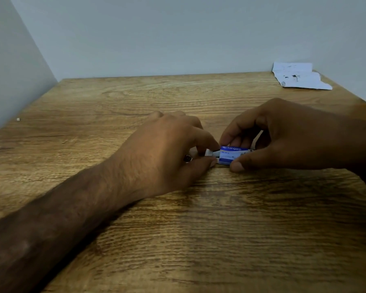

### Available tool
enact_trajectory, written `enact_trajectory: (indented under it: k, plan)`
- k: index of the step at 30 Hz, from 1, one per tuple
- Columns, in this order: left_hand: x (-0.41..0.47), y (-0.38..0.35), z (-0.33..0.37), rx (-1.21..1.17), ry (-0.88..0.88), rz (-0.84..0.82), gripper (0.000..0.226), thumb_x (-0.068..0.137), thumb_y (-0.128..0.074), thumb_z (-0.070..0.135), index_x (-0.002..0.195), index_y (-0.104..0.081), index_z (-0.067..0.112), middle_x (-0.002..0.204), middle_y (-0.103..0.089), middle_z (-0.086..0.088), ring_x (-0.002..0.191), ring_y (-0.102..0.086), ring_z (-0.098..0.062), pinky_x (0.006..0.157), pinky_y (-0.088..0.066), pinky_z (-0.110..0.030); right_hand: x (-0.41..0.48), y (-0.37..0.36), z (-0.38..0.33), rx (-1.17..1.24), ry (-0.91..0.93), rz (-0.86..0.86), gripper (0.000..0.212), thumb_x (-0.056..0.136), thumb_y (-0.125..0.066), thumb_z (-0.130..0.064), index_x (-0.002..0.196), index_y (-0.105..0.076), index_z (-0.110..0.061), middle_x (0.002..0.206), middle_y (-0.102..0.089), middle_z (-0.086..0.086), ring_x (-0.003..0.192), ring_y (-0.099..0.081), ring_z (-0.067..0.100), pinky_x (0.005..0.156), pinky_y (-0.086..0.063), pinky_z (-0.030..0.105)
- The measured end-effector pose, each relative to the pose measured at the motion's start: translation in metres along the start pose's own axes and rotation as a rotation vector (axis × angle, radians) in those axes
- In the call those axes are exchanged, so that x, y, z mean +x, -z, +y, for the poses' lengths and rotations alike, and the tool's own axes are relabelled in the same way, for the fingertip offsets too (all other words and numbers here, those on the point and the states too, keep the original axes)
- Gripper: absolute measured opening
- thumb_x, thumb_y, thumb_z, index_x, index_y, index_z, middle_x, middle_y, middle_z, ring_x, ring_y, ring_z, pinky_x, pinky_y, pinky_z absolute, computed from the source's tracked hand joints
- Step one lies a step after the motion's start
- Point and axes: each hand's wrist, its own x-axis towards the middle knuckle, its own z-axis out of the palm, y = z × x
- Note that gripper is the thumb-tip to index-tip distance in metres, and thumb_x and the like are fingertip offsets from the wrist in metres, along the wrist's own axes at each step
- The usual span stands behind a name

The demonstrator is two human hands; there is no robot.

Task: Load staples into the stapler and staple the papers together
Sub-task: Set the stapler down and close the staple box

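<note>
One blue staple box (232,154), pinched endwise between left hand (156,153) and right hand (287,134).

Dim, warm light; a soft sheen glows on the brown wood-grain table (199,240) near the camera, shadow swallows the right hand (283,134), edges blur and bow.

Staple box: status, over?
Right hand pinching small blue cardboard staple box. Left hand pinching its white tray. White papers untouched, far right corner.

staple box (232,154) on table (178,229), papers (298,78) behind, right
</note>
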Motion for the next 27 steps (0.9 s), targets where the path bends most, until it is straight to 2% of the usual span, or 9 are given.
enact_trajectory:
  k: [5,8,11,16,20,22,24,27]
  plan:
    - [-0.002,-0.001,0.002,0.092,-0.036,0.022,0.032,0.09,-0.056,0.047,0.11,-0.077,0.035,0.098,-0.07,0.013,0.09,-0.059,-0.011,0.081,-0.041,-0.036,-0.002,0.0,0.0,0.021,-0.02,0.02,0.033,0.063,-0.087,-0.041,0.095,-0.078,-0.037,0.082,-0.075,-0.018,0.071,-0.069,-0.002,0.063,-0.051,0.009]
    - [-0.002,-0.003,0.005,0.121,-0.052,0.029,0.03,0.091,-0.057,0.042,0.109,-0.078,0.031,0.1,-0.071,0.008,0.092,-0.061,-0.017,0.081,-0.043,-0.04,-0.001,-0.002,0.0,0.064,-0.026,0.049,0.034,0.059,-0.09,-0.037,0.091,-0.079,-0.034,0.079,-0.076,-0.015,0.067,-0.069,-0.002,0.062,-0.052,0.009]
    - [-0.002,-0.004,0.008,0.085,-0.016,0.032,0.025,0.093,-0.062,0.04,0.112,-0.077,0.032,0.1,-0.071,0.009,0.092,-0.061,-0.015,0.084,-0.048,-0.041,-0.001,-0.004,0.0,0.08,-0.031,0.078,0.036,0.056,-0.091,-0.037,0.091,-0.08,-0.034,0.078,-0.076,-0.016,0.067,-0.069,-0.003,0.061,-0.05,0.008]
    - [-0.001,-0.003,0.012,0.041,0.087,0.111,0.031,0.085,-0.074,0.04,0.116,-0.071,0.035,0.087,-0.069,0.02,0.08,-0.058,0.0,0.073,-0.039,-0.023,0.0,-0.007,-0.001,0.076,-0.03,0.094,0.035,0.056,-0.089,-0.038,0.09,-0.079,-0.036,0.078,-0.075,-0.018,0.065,-0.069,-0.004,0.059,-0.049,0.007]
    - [0.001,-0.003,0.011,0.019,0.155,0.103,0.018,0.083,-0.076,0.043,0.099,-0.075,0.035,0.073,-0.058,0.026,0.072,-0.053,0.004,0.064,-0.034,-0.014,0.0,-0.006,-0.001,0.081,-0.023,0.089,0.033,0.059,-0.088,-0.036,0.091,-0.079,-0.034,0.079,-0.076,-0.016,0.066,-0.07,-0.003,0.062,-0.05,0.008]
    - [0.0,-0.004,0.009,0.016,0.142,0.098,0.015,0.083,-0.075,0.045,0.094,-0.077,0.035,0.072,-0.056,0.026,0.075,-0.054,0.002,0.069,-0.035,-0.02,0.0,-0.005,-0.002,0.091,-0.023,0.081,0.033,0.06,-0.087,-0.035,0.092,-0.079,-0.034,0.081,-0.077,-0.014,0.066,-0.07,-0.002,0.065,-0.052,0.01]
    - [-0.001,-0.004,0.007,0.03,0.102,0.095,0.014,0.084,-0.073,0.046,0.091,-0.077,0.035,0.077,-0.063,0.022,0.08,-0.055,-0.003,0.078,-0.034,-0.028,-0.001,-0.004,-0.002,0.095,-0.021,0.068,0.034,0.062,-0.089,-0.032,0.094,-0.079,-0.033,0.082,-0.076,-0.013,0.067,-0.069,-0.002,0.066,-0.053,0.01]
    - [-0.001,-0.003,0.006,0.063,0.051,0.1,0.014,0.085,-0.072,0.045,0.089,-0.077,0.033,0.084,-0.07,0.015,0.082,-0.057,-0.01,0.08,-0.037,-0.033,-0.003,-0.001,-0.002,0.088,-0.033,0.047,0.036,0.062,-0.089,-0.031,0.096,-0.079,-0.032,0.083,-0.076,-0.013,0.069,-0.07,-0.001,0.069,-0.055,0.012]
